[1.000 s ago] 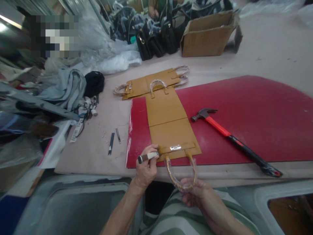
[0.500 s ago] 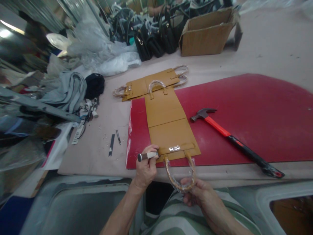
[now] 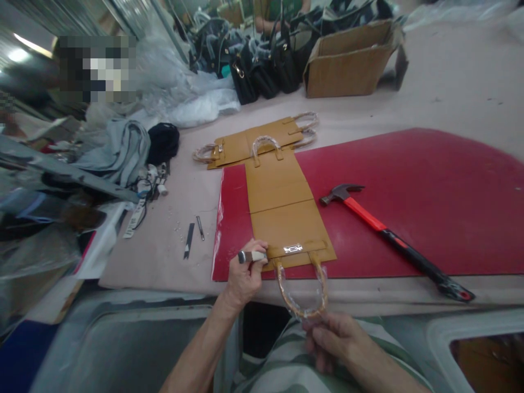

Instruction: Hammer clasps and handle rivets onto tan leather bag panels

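My left hand (image 3: 244, 275) is closed around a short stick-like tool (image 3: 254, 256) with a silver cap and a pale body; its tip is hidden near the bag piece's left edge. That flat tan leather bag piece (image 3: 282, 218) lies on a red mat, with a metal clasp (image 3: 293, 248) near its front edge. One plastic-wrapped handle (image 3: 302, 312) hangs toward me over the table edge. My right hand (image 3: 333, 339) is at the bottom of this handle, slightly blurred, its fingers closed on what looks like the plastic wrap (image 3: 308, 322).
A claw hammer (image 3: 380, 232) rests on the red mat (image 3: 434, 202) at right. Left of the mat lie a dark blade (image 3: 189, 240) and a small metal rod (image 3: 200, 228). Another tan bag piece (image 3: 233, 143), black handbags (image 3: 243, 79) and a cardboard box (image 3: 347, 65) are farther back.
My right hand has slid down and slightly back toward me along the handle's lower end. The tool in my left hand has shifted slightly; the bag piece stays put.
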`<move>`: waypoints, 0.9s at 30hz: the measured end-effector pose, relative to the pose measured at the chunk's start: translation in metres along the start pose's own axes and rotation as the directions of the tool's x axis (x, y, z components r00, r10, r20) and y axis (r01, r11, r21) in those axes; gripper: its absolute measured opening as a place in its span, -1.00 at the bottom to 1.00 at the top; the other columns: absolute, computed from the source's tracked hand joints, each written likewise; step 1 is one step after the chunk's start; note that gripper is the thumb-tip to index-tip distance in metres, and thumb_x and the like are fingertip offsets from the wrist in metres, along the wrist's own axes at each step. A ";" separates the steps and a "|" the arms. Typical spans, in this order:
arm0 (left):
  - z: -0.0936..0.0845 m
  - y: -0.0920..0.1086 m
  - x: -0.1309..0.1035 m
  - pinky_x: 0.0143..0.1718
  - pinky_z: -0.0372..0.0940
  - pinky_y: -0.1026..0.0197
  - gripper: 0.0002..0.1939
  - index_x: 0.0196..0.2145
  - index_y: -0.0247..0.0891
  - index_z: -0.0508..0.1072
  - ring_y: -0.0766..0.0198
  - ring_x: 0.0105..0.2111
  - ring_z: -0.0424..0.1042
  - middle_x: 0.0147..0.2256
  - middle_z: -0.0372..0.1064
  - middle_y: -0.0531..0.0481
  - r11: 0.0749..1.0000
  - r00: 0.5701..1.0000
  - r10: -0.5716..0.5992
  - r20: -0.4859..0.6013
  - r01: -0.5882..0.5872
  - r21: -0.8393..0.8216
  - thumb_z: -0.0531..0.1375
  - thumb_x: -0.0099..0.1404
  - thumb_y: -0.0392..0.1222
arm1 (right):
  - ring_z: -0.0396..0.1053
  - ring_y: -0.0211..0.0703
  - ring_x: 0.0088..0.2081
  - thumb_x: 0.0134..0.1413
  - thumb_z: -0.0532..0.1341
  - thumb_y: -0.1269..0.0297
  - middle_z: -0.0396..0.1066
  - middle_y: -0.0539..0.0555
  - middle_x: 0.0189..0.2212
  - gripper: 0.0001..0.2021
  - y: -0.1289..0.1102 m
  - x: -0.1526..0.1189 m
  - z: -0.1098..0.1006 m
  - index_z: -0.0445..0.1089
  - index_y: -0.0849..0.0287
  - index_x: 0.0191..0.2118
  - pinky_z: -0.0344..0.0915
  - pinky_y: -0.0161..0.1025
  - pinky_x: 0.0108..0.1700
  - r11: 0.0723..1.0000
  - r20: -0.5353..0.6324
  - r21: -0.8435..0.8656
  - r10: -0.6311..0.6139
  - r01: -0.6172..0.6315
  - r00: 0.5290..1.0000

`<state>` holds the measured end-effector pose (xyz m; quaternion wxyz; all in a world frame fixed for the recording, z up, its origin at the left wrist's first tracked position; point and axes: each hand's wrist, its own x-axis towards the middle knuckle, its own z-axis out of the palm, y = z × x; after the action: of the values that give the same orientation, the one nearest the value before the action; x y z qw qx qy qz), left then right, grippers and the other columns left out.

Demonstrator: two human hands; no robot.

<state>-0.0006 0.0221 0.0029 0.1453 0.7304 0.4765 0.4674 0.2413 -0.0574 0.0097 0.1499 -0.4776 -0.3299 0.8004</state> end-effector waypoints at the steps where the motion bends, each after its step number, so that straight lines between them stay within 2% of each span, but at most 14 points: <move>1: 0.001 0.000 -0.001 -0.02 0.49 -0.01 -0.86 -0.16 -0.20 0.41 0.16 -0.12 0.56 -0.17 0.53 -0.10 1.000 1.000 -0.003 -0.014 0.003 0.000 0.16 0.33 -0.34 | 0.36 -0.24 -0.56 -0.10 0.28 -0.26 0.49 0.05 -0.46 -0.50 -0.010 -0.010 -0.008 0.43 0.15 -0.36 0.16 -0.29 -0.50 0.995 0.061 -0.099 0.012 -0.006 0.998; 3: 0.003 0.000 -0.002 -0.03 0.49 0.00 -0.86 -0.17 -0.20 0.41 0.16 -0.12 0.56 -0.17 0.53 -0.10 1.000 1.000 -0.012 -0.024 0.012 -0.008 0.16 0.32 -0.34 | 0.43 -0.15 -0.47 0.05 0.19 -0.23 0.51 0.10 -0.39 -0.53 -0.035 -0.027 -0.032 0.48 0.14 -0.32 0.26 -0.23 -0.41 0.946 0.095 -0.322 -0.018 0.048 0.995; 5: 0.004 0.000 -0.002 -0.01 0.48 0.00 -0.84 -0.17 -0.20 0.42 0.14 -0.10 0.56 -0.16 0.54 -0.12 0.999 0.999 -0.037 -0.004 0.037 -0.021 0.16 0.30 -0.35 | 0.45 -0.04 -0.40 0.07 0.12 -0.23 0.51 0.14 -0.37 -0.52 -0.062 -0.037 -0.063 0.48 0.11 -0.25 0.34 -0.13 -0.32 0.852 -0.131 -0.504 -0.241 0.145 0.962; 7: 0.004 0.000 -0.002 0.04 0.46 -0.03 -0.81 -0.16 -0.21 0.44 0.12 -0.07 0.56 -0.14 0.55 -0.14 0.998 0.998 -0.061 0.010 0.061 -0.034 0.17 0.27 -0.37 | 0.46 0.07 -0.23 0.08 0.11 -0.12 0.51 0.21 -0.23 -0.57 -0.082 -0.035 -0.095 0.44 0.11 -0.15 0.35 -0.04 -0.15 0.634 -0.362 -0.760 -0.592 0.139 0.720; 8: 0.005 0.000 -0.002 0.05 0.46 -0.03 -0.80 -0.16 -0.21 0.44 0.12 -0.07 0.56 -0.14 0.55 -0.14 0.997 0.998 -0.068 0.001 0.068 -0.043 0.17 0.26 -0.38 | 0.43 0.14 -0.15 0.08 0.11 -0.06 0.48 0.26 -0.15 -0.59 -0.089 -0.031 -0.109 0.41 0.13 -0.12 0.33 0.01 -0.08 0.478 -0.361 -0.877 -0.731 0.057 0.580; 9: 0.005 0.001 -0.002 0.04 0.47 -0.03 -0.80 -0.17 -0.21 0.45 0.12 -0.06 0.56 -0.13 0.56 -0.14 0.996 0.997 -0.072 -0.016 0.071 -0.055 0.17 0.25 -0.39 | 0.40 0.20 -0.11 0.09 0.09 -0.01 0.44 0.32 -0.12 -0.62 -0.093 -0.026 -0.122 0.39 0.15 -0.13 0.30 0.06 -0.06 0.324 -0.310 -0.944 -0.811 -0.060 0.496; 10: 0.005 0.002 -0.002 0.03 0.48 -0.02 -0.80 -0.18 -0.21 0.45 0.12 -0.06 0.57 -0.13 0.56 -0.14 0.995 0.997 -0.074 -0.035 0.072 -0.068 0.17 0.25 -0.40 | 0.38 0.22 -0.13 0.11 0.06 0.03 0.42 0.36 -0.15 -0.66 -0.096 -0.020 -0.132 0.37 0.16 -0.16 0.28 0.07 -0.10 0.194 -0.252 -0.966 -0.842 -0.168 0.477; 12: 0.007 0.003 -0.001 0.03 0.49 -0.02 -0.79 -0.19 -0.21 0.45 0.11 -0.05 0.56 -0.12 0.57 -0.13 0.993 0.995 -0.085 -0.044 0.081 -0.089 0.16 0.23 -0.42 | 0.34 0.20 -0.24 0.17 -0.01 0.09 0.37 0.35 -0.28 -0.73 -0.098 -0.010 -0.145 0.31 0.14 -0.27 0.25 0.06 -0.20 0.037 -0.192 -0.954 -0.836 -0.297 0.513; 14: 0.008 0.004 -0.001 0.07 0.47 -0.05 -0.75 -0.19 -0.20 0.45 0.09 -0.01 0.55 -0.10 0.56 -0.14 0.991 0.995 -0.097 -0.019 0.095 -0.096 0.16 0.22 -0.45 | 0.30 0.08 -0.36 0.17 -0.01 0.15 0.31 0.24 -0.40 -0.82 -0.102 -0.004 -0.150 0.21 0.07 -0.38 0.21 -0.02 -0.30 0.061 -0.231 -0.949 -0.801 -0.309 0.552; 16: 0.010 0.004 -0.001 0.11 0.44 -0.08 -0.73 -0.18 -0.20 0.46 0.07 0.03 0.53 -0.08 0.56 -0.14 0.989 0.994 -0.109 -0.010 0.108 -0.100 0.15 0.21 -0.47 | 0.25 -0.03 -0.46 0.09 0.07 0.16 0.27 0.13 -0.50 -0.85 -0.109 -0.005 -0.148 0.13 0.03 -0.45 0.16 -0.10 -0.39 0.285 -0.370 -0.929 -0.701 -0.236 0.610; 18: 0.011 0.003 -0.002 0.13 0.43 -0.10 -0.72 -0.17 -0.20 0.46 0.05 0.06 0.51 -0.08 0.56 -0.15 0.987 0.993 -0.115 -0.028 0.111 -0.116 0.15 0.20 -0.48 | 0.20 -0.13 -0.54 -0.01 0.16 0.13 0.25 0.05 -0.57 -0.83 -0.118 -0.008 -0.142 0.15 0.03 -0.46 0.13 -0.17 -0.47 0.643 -0.479 -0.760 -0.453 -0.097 0.752; 21: 0.013 0.001 -0.003 0.16 0.40 -0.15 -0.73 -0.18 -0.21 0.46 0.02 0.10 0.48 -0.08 0.57 -0.14 0.985 0.992 -0.114 -0.055 0.106 -0.135 0.15 0.20 -0.47 | 0.07 -0.29 -0.63 -0.13 0.25 0.09 0.22 -0.03 -0.58 -0.77 -0.129 -0.014 -0.123 0.23 0.06 -0.42 0.03 -0.28 -0.59 0.951 -0.363 -0.310 -0.138 0.020 0.921; 24: 0.012 0.002 -0.001 0.21 0.35 -0.18 -0.77 -0.23 -0.22 0.45 0.00 0.13 0.46 -0.09 0.57 -0.14 0.985 0.991 -0.128 -0.047 0.121 -0.125 0.15 0.20 -0.46 | -0.07 -0.39 -0.68 -0.13 0.29 0.02 0.09 -0.12 -0.62 -0.68 -0.137 -0.024 -0.094 0.17 0.08 -0.47 -0.11 -0.36 -0.65 0.968 -0.349 -0.238 -0.160 0.077 0.923; 27: 0.010 0.006 0.001 0.26 0.29 -0.17 -0.78 -0.24 -0.23 0.45 0.02 0.14 0.45 -0.09 0.56 -0.15 0.981 0.988 -0.152 -0.019 0.148 -0.125 0.15 0.20 -0.46 | 0.02 -0.36 -0.69 0.10 0.14 -0.20 0.11 -0.11 -0.65 -0.56 -0.150 -0.044 -0.056 0.14 0.08 -0.48 -0.03 -0.35 -0.67 0.817 -0.367 -0.536 -0.452 0.213 0.813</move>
<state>0.0107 0.0223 0.0022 0.2183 0.6754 0.5023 0.4938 0.3001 0.0505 0.1210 0.2480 -0.6140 -0.5474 0.5118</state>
